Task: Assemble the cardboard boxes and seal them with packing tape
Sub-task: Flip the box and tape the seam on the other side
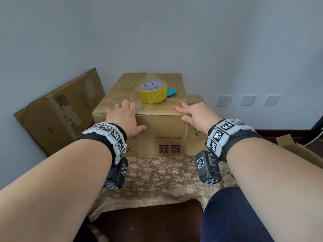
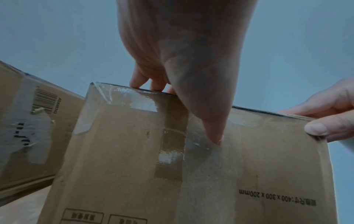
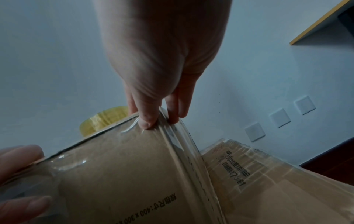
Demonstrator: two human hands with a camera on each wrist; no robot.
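Cardboard box [image 1: 157, 130] looks sealed: left hand [image 1: 125, 117] and right hand [image 1: 194, 113], fingers flat and gripping nothing, press its taped top edge; next likely needs another flat box.

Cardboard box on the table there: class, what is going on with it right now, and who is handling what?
A person has both hands on the near top edge of a closed cardboard box standing on a flower-patterned tablecloth. The left hand lies with fingers on top and thumb on the front face. The right hand presses at the near right corner, where clear tape runs. A yellow tape roll and a teal cutter rest on top, untouched. A flattened box leans against the wall.
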